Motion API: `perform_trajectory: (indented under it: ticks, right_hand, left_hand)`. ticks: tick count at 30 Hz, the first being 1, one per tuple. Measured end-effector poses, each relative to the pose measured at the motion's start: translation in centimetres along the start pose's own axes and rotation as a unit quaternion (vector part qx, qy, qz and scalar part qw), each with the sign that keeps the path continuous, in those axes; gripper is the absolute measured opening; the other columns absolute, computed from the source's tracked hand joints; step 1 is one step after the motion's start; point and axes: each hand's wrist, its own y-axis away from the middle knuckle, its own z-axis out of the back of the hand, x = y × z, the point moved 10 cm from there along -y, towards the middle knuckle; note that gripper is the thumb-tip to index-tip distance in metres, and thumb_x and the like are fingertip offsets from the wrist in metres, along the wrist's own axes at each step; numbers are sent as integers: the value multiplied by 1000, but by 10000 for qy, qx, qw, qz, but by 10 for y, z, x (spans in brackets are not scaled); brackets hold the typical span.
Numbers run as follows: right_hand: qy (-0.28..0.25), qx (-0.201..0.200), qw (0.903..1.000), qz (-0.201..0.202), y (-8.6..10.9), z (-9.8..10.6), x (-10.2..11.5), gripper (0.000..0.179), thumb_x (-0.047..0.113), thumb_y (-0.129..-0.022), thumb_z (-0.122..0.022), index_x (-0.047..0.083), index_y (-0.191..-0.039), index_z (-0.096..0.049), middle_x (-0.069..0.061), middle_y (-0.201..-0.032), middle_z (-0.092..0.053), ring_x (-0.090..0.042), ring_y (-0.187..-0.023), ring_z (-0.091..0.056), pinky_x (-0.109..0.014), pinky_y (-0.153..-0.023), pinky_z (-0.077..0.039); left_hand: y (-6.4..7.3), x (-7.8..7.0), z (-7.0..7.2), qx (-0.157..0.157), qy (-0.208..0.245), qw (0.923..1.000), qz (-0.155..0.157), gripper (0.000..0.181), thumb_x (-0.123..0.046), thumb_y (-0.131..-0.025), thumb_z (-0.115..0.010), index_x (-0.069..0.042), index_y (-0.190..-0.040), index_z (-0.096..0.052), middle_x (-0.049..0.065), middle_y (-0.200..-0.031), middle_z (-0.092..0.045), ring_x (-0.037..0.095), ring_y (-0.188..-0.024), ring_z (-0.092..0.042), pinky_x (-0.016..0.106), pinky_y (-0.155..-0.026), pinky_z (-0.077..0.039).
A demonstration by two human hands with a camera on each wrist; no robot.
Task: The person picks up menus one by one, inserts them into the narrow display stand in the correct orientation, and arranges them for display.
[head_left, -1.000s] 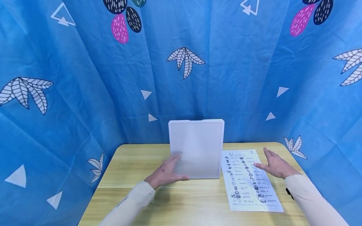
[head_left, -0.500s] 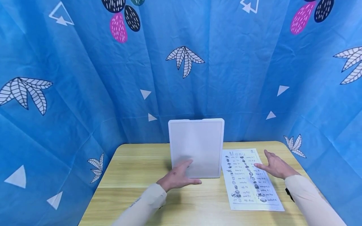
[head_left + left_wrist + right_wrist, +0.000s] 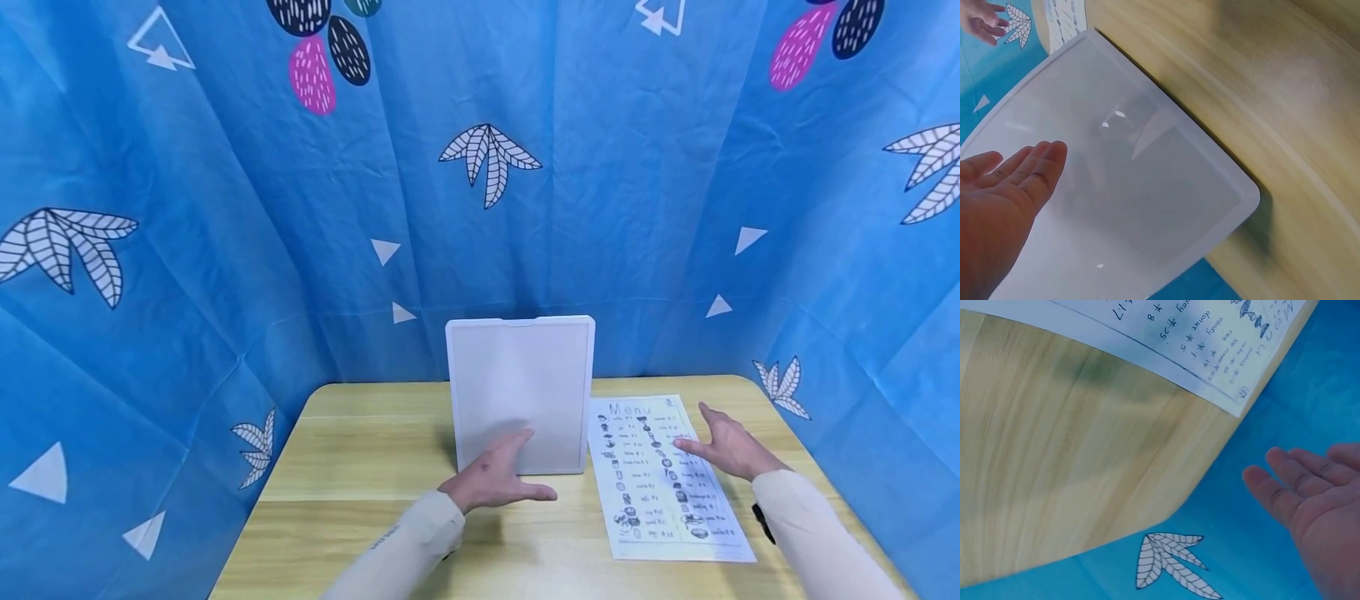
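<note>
Blue curtain (image 3: 622, 208) fills the back and both sides, printed with leaf sprays, white triangles, and pink and black drops. Light wood table (image 3: 360, 450), rounded far corners, in front of it. White board (image 3: 517, 375), near-square with a raised rim and a shallow notch in its top edge, stands about upright at the table's far side, roughly mid-width; top part seen against the curtain, what props it up hidden. Menu sheet (image 3: 651, 500) lies flat on the table just right of the board, "Menu" at the top, two columns of small drawings and handwritten lines, mostly too small to read.

Pale sleeves, left (image 3: 408, 546) and right (image 3: 817, 533), come in from the near side. Left hand (image 3: 491, 481): in front of the board's lower part, fingers extended close together, thumb pointing out to the right; contact with the board can't be told. Right hand (image 3: 733, 444): by the sheet's right edge, thumb tip overlapping it in the head view, fingers loosely straight, thumb apart. Smallest: black band (image 3: 762, 523) at the right wrist, partly under the cuff.
</note>
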Motion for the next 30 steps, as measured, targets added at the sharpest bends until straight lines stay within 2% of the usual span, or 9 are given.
perform_trajectory:
  ticks: [7,13,19,24,30]
  right_hand:
    - [-362,-31,9993,-86,0,-3,-7,107,52,-90,-69,-22,-147,-15,-51,-142,-23,-67,-127,-28,-74,-100,-31]
    - [-683,-24,9974,-208,-1,-3,-14,111,57,-89,-68,-18,-150,-13,-49,-142,-28,-65,-125,-36,-71,-97,-38]
    - [-990,-86,9947,-263,-2,-4,-17,110,57,-88,-69,-15,-151,-13,-45,-145,-28,-62,-129,-34,-70,-100,-36]
    - [-1338,-160,9904,-312,-2,-7,-23,108,50,-89,-71,-14,-152,-12,-44,-147,-27,-59,-132,-32,-69,-103,-33]
    - [-1802,-140,9822,-513,-3,-16,-33,117,61,-83,-72,-9,-154,-11,-41,-150,-26,-57,-135,-30,-68,-105,-31]
  left_hand:
    - [-5,-5,-10,45,127,9999,-69,112,-65,-73,-79,-9,-157,-30,5,-160,-33,25,-145,-33,44,-115,-33]
    - [-11,-4,-17,34,213,9998,-58,112,-61,-73,-81,-9,-157,-30,6,-160,-33,24,-144,-35,44,-114,-34]
    - [-13,-2,-24,32,352,9994,-61,114,-62,-71,-82,-9,-157,-29,7,-159,-35,24,-142,-38,43,-114,-34]
    - [-14,-4,-30,-16,494,9987,-133,112,-56,-71,-85,-10,-157,-30,7,-156,-40,22,-139,-42,42,-113,-37]
    - [-18,-6,-38,-57,685,9974,-212,113,-53,-70,-88,-11,-157,-29,6,-154,-42,21,-136,-45,41,-110,-39]
